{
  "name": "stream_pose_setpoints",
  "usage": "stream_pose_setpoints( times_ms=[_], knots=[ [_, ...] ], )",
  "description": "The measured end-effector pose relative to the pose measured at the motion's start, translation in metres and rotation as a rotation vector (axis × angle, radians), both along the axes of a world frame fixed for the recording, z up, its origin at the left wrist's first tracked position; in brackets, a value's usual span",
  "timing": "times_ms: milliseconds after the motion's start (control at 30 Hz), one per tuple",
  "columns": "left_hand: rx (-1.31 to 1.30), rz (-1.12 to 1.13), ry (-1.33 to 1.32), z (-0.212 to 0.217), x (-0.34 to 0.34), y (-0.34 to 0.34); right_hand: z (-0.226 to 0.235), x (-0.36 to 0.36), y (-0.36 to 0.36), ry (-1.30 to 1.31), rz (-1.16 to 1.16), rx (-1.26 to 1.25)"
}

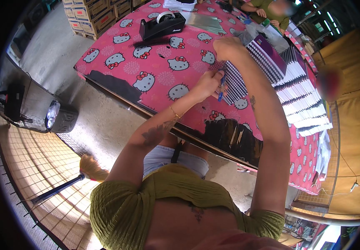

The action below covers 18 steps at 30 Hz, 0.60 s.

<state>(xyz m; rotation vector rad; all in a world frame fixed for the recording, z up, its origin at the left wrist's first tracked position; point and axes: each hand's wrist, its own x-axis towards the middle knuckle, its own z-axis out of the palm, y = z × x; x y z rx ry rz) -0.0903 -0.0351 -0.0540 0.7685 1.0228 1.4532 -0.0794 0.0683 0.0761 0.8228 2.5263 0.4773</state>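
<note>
My left hand is closed around a slim blue tool, whose exact kind I cannot make out. It is at the near left end of a bundle of dark wire binding loops lying on the table. At the far end of these loops is my right hand, curled and closed, with the fingertips hidden. Beyond my right forearm stands a stack of purple wire-bound notebooks. Alongside them, to the right, lie fanned rows of white bound notebooks.
A black tape dispenser stands on the pink table cover with cartoon cats, with a loose black binding coil near it. Across the table sits another person. Cartons and a broom are on the left.
</note>
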Motion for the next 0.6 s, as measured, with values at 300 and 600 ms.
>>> stream_pose_setpoints(
  times_ms=[300,600],
  knots=[
    [0.037,-0.001,0.085,-0.003,-0.004,0.007,-0.007,0.002,0.007,0.041,0.008,0.028],
    [-0.037,-0.021,-0.01,-0.009,0.0,0.0,-0.012,0.0,0.006,-0.009,0.015,-0.01]
  ],
)
